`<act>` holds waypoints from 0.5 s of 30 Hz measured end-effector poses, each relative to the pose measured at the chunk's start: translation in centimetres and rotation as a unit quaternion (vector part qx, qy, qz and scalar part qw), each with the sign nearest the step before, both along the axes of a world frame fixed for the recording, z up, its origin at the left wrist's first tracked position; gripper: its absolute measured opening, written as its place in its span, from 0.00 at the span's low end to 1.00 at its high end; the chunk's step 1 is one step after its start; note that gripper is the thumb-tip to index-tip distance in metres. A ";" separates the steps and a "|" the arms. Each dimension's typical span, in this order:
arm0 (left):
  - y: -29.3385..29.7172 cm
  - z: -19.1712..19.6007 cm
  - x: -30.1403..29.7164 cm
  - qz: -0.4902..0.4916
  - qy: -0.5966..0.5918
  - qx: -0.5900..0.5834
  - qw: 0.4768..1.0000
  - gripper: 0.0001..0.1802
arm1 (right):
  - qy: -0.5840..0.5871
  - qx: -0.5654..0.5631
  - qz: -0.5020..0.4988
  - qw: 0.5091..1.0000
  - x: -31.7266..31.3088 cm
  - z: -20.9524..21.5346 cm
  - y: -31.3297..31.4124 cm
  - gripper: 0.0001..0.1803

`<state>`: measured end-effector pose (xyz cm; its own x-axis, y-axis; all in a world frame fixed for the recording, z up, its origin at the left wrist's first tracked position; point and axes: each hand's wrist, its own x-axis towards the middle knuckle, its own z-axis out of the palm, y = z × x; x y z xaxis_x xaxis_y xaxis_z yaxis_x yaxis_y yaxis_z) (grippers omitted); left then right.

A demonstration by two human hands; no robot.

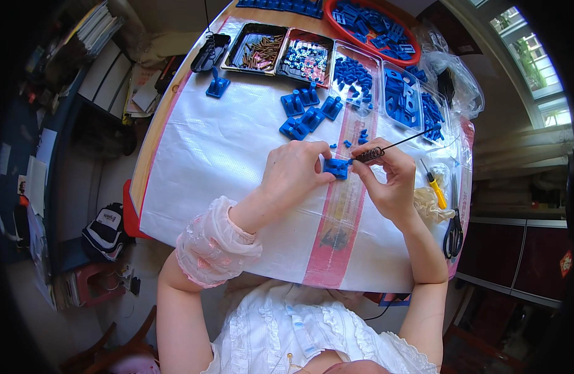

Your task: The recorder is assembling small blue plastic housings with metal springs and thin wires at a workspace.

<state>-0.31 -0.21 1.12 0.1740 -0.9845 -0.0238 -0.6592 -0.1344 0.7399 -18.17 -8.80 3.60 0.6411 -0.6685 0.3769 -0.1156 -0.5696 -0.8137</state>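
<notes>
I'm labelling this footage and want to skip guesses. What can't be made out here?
All in the head view:
- Left end of the blue plastic piece: hidden by the left hand.
- Lower end of the black wire coil: covered by the right hand.
- Row of blue parts: cut by the top edge.
- Brass-coloured screws: too small to count.

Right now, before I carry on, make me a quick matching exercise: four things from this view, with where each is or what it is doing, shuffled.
Column one
1. Left hand
2. Scissors
3. Right hand
4. Brass-coloured screws

Column two
A. Holding a coiled black tool
B. In a black tray at the far side of the table
C. Gripping a blue bracket
D. By the table's right edge

Pairs: 1-C, 2-D, 3-A, 4-B
</notes>
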 end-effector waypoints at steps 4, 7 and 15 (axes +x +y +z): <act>0.0 0.0 0.0 0.003 0.002 -0.002 1.000 0.15 | 0.005 0.004 0.000 1.000 0.0 0.3 0.1 0.11; 0.0 -0.1 0.0 0.004 0.001 -0.004 1.000 0.15 | 0.001 0.016 -0.001 1.000 0.0 0.3 0.1 0.11; 0.0 0.0 0.0 0.000 -0.002 0.000 1.000 0.14 | 0.005 0.031 0.012 0.999 -0.1 0.7 0.2 0.10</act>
<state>-0.32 -0.25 1.08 0.1745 -0.9844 -0.0222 -0.6617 -0.1339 0.7377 -18.28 -8.56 4.25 0.6614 -0.6739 0.3293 -0.1102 -0.5216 -0.8461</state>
